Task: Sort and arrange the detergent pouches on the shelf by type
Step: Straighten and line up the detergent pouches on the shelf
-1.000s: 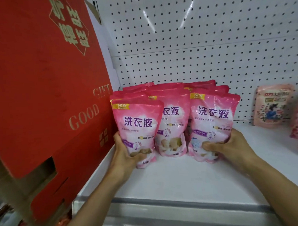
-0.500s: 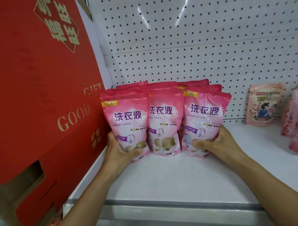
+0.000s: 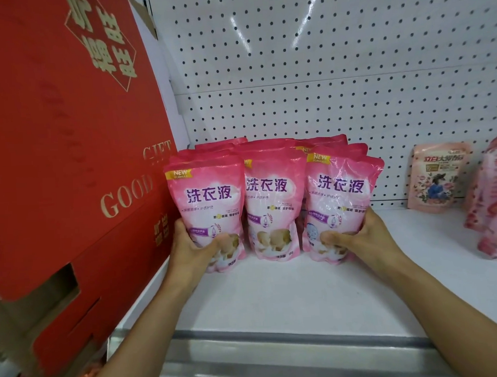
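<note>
Detergent pouches [image 3: 273, 204] stand in tight rows at centre frame on the white shelf [image 3: 274, 295]; the left hand [image 3: 193, 247] grips the left front pouch [image 3: 207, 210], the right hand [image 3: 366, 240] the right front pouch [image 3: 342, 204]. Squeezing unevenly could buckle the soft bases and topple the rows

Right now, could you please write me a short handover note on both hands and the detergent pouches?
Left hand grips the lower part of the left front glossy pink plastic pouch; right hand grips the right front pink pouch.
A middle pink pouch stands upright between them, with more pink pouch tops showing behind, beside the red cardboard gift box on the white metal shelf.
Done: the pink pouches stand grouped in rows.
Left: the peach floral pouch leaning against the pegboard and the pink pouches at the right edge stand apart, probably still to be sorted.
</note>
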The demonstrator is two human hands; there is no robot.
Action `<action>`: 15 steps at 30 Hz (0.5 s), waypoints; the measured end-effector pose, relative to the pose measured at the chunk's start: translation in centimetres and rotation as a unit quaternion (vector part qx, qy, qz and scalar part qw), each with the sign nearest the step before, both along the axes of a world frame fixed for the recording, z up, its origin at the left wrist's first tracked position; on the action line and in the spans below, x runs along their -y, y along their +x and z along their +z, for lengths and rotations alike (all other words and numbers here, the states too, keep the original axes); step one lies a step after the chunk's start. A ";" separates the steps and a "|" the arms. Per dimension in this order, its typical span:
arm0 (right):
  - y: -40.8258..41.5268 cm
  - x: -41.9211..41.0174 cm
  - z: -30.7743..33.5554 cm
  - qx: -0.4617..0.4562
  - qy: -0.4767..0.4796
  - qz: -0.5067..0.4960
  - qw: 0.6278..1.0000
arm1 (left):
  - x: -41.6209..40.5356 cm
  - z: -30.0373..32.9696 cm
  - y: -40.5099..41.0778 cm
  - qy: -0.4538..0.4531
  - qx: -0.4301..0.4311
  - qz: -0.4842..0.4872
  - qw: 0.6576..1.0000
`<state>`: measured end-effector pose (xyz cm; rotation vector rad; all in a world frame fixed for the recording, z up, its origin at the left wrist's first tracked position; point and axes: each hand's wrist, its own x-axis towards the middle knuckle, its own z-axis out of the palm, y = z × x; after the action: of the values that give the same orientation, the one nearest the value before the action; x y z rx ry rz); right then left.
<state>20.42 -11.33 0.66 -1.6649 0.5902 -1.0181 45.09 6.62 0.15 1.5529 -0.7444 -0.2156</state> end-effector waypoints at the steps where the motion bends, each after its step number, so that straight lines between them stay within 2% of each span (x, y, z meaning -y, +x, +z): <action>1: -0.1 -0.2 0.1 0.007 0.000 -0.003 1.000 | -0.1 0.0 0.1 0.005 0.002 0.000 1.000; 4: -0.3 -1.1 0.7 0.020 0.017 -0.038 0.999 | -0.7 0.4 -0.3 0.004 0.034 0.061 0.998; 6: -0.7 -1.3 1.2 0.012 0.002 -0.097 0.995 | -1.1 0.9 -1.9 0.003 0.119 0.154 0.981; 8: -1.9 -1.3 1.5 -0.001 -0.050 -0.144 0.988 | -1.1 1.6 -4.5 -0.059 0.198 0.184 0.961; 10: -3.8 -1.4 1.9 -0.026 -0.103 -0.170 0.980 | -0.5 2.6 -7.7 -0.128 0.271 0.143 0.943; 12: -6.2 -1.4 2.4 -0.053 -0.157 -0.185 0.969 | 1.0 3.3 -10.8 -0.157 0.312 0.062 0.935; 15: -10.5 -0.8 2.4 -0.079 -0.243 -0.195 0.947 | 4.0 4.6 -16.3 -0.149 0.275 -0.090 0.946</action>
<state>9.93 -10.49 3.03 -2.1287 0.8461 -1.4074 28.79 2.59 4.78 1.2570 -1.2956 0.2050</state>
